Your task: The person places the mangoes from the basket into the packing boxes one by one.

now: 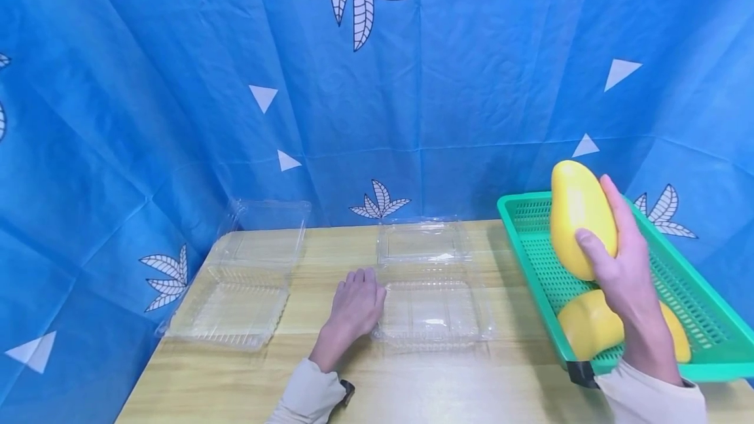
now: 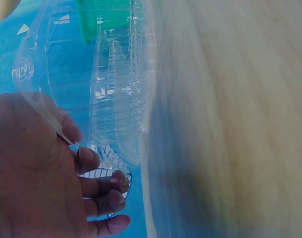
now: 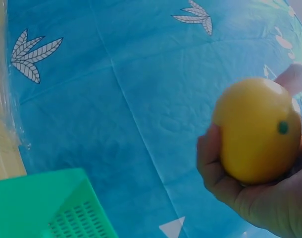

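Observation:
A yellow mango is held in my right hand, raised above the green basket. In the right wrist view, fingers curl round the mango, and a green spot shows on its end. More yellow mangoes lie in the basket, partly hidden by my right wrist. My left hand is at the left edge of an open clear plastic clamshell box. The left wrist view shows the thumb and forefinger of that hand pinching the box's rim, the other fingers loosely bent.
Another open clear clamshell box stands at the left of the wooden table, its lid tilted back. Blue patterned cloth hangs behind the table and at both sides. A black piece is on the basket's near corner.

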The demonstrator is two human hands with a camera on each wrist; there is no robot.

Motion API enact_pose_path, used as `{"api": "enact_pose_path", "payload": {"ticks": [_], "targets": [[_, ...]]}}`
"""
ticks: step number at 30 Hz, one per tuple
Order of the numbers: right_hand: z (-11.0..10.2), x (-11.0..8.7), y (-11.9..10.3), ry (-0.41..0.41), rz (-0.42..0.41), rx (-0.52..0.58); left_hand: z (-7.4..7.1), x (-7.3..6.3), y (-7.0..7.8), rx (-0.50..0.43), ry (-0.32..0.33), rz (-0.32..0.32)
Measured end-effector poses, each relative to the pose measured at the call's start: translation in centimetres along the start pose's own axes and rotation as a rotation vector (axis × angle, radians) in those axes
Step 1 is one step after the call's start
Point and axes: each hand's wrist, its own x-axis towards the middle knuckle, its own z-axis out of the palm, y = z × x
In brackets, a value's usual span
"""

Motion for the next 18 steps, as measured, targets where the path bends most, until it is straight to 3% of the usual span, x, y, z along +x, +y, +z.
{"api": "enact_pose_path", "payload": {"ticks": [3, 7, 13, 18], "targets": [[0.3, 0.1, -0.3, 0.021, 0.065, -0.012, 0.0, 0.0, 0.0, 0.002, 0.0, 0.0], [0.6, 0.2, -0.5, -0.025, 0.114, -0.055, -0.2, 0.1, 0.1, 0.003, 0.01, 0.003], [1.5, -0.1, -0.6, -0.099, 0.141, -0.082, -0.2, 0.0, 0.1, 0.018, 0.017, -0.002], [2.3, -0.3, -0.8, -0.158, 0.11, -0.095, -0.1, 0.0, 0.2, 0.033, 0.012, 0.001]]}}
